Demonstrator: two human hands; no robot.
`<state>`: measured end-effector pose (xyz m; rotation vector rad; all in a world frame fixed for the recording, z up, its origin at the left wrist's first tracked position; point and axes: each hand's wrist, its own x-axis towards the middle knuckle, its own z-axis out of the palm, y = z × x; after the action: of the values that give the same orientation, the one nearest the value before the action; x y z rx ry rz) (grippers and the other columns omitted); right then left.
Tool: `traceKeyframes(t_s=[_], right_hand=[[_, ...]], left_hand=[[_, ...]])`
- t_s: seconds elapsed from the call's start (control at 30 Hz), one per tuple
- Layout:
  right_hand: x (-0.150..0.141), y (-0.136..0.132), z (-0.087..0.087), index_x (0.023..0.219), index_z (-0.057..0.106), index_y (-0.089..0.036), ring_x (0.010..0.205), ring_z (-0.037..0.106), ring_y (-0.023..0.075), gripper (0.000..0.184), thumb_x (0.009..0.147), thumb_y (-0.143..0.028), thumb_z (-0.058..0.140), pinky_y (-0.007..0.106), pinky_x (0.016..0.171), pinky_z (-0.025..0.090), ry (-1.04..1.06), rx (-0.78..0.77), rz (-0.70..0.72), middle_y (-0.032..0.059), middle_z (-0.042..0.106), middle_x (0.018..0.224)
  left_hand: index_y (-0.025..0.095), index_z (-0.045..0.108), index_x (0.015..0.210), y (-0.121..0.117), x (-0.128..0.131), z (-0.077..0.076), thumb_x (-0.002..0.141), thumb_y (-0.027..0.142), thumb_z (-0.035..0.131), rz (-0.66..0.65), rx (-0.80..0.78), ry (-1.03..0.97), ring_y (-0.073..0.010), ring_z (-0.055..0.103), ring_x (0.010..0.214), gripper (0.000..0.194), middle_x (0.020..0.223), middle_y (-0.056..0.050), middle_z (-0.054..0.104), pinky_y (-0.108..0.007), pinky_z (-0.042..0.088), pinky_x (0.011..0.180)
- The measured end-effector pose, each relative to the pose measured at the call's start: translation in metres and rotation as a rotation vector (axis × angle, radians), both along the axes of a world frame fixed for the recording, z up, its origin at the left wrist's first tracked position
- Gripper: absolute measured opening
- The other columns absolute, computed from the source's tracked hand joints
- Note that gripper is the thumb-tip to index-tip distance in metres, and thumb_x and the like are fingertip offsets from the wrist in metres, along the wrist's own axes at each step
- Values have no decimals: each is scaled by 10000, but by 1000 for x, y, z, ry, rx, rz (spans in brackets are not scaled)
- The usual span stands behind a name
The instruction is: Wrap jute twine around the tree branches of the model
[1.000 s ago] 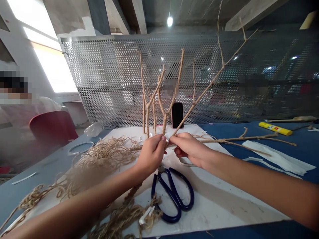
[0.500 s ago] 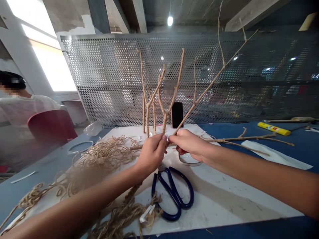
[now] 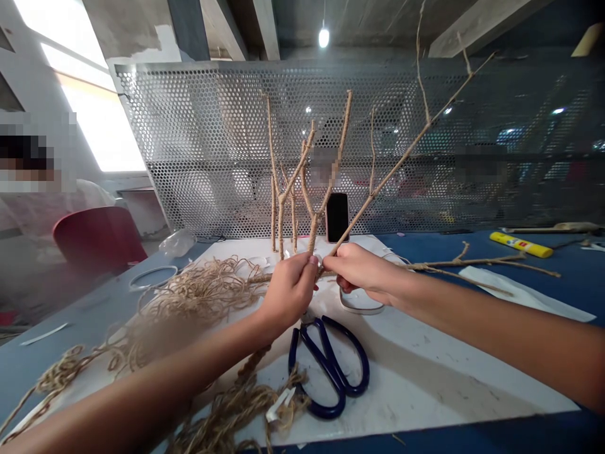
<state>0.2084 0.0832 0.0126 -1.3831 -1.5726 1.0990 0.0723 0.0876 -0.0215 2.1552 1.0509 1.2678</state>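
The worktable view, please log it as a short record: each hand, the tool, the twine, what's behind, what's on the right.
Left hand: the left hand is closed at the foot of the forked branch; fingertip contact partly hidden
Right hand: the right hand pinches the low end of the long slanting branch
Tool: scissors, blue handles nearest the wearer
Twine: loose heap to the left, thicker bundle in front
Behind: dark-screened phone, upright; mesh panel
Right side: yellow tube, lying flat
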Motion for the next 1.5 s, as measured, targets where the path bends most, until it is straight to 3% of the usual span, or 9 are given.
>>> traceKeyframes(t_s=[0.17, 0.73, 0.97, 1.23, 1.4, 1.5], right_hand=[[2, 2, -4, 568, 450, -180, 396, 283, 56, 142, 690, -159, 519, 195, 372, 238, 5, 24, 66, -54, 364, 477], [0, 5, -5, 547, 478, -185, 399, 293, 71, 194, 683, -260, 595, 212, 373, 217, 14, 19, 25, -43, 380, 422], [1, 6, -3, 524, 470, -184, 401, 295, 72, 191, 684, -209, 569, 208, 374, 229, 6, 27, 63, -46, 362, 414], [7, 6, -5, 528, 400, -180, 418, 291, 56, 189, 679, -172, 514, 199, 387, 238, 4, 37, 122, -32, 437, 515], [12, 3, -2, 593, 477, -169, 426, 315, 55, 74, 637, -114, 500, 187, 408, 274, 15, -8, 149, -51, 396, 508], [14, 2, -1, 614, 500, -165, 438, 342, 62, 54, 665, -163, 518, 191, 414, 296, 24, -24, 143, -47, 393, 512]], left_hand=[[189, 357, 569, 0, 0, -1, 899, 276, 326, -9, -5, -7, -109, 476, 506, 343, 492, 49, 399, -219, 366, 521], [186, 373, 563, 1, 1, -1, 896, 270, 326, -1, 10, 0, -112, 481, 510, 347, 489, 47, 416, -225, 342, 523], [186, 369, 577, 1, 0, -2, 898, 276, 326, -5, 6, -4, -111, 476, 512, 336, 502, 47, 416, -225, 341, 521], [186, 373, 575, 2, 0, -3, 897, 287, 324, -13, -4, -10, -109, 470, 491, 340, 491, 48, 408, -223, 355, 511], [186, 378, 571, 1, 0, -3, 895, 290, 322, -10, -4, -5, -108, 458, 486, 345, 489, 46, 413, -221, 345, 506], [184, 389, 567, 1, 0, -3, 892, 292, 325, -5, -5, 5, -109, 450, 478, 348, 486, 42, 429, -224, 327, 497]])
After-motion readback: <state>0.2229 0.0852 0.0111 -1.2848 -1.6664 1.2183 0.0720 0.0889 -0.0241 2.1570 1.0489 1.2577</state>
